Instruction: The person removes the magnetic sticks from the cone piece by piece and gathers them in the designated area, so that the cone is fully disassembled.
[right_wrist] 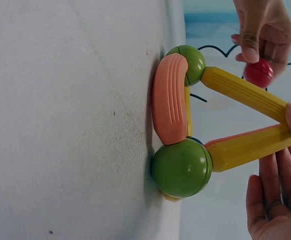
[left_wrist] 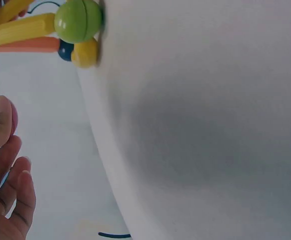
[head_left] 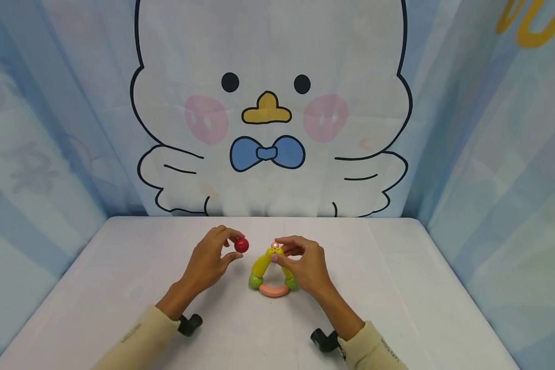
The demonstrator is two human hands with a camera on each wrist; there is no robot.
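My left hand [head_left: 204,263] pinches a red ball [head_left: 242,245] between thumb and fingertips, a little left of the top of a building-toy frame and apart from it. The frame stands upright on the table, its yellow rods [head_left: 261,266] leaning together above green balls [right_wrist: 181,169]. A curved orange piece [head_left: 274,291] joins those balls at the base. With thumb and fingers, my right hand [head_left: 311,266] holds the rods near their upper ends. Behind, the left wrist view reveals an orange rod [left_wrist: 28,45] and a yellow ball [left_wrist: 85,53]. Fingers partly hide the frame's top.
The white table [head_left: 120,267] ends at a printed cloth backdrop [head_left: 268,190] behind the frame. Cloth walls [head_left: 41,154] rise at both sides. A dark wrist camera [head_left: 190,325] sits by the left sleeve, another camera [head_left: 325,340] by the right.
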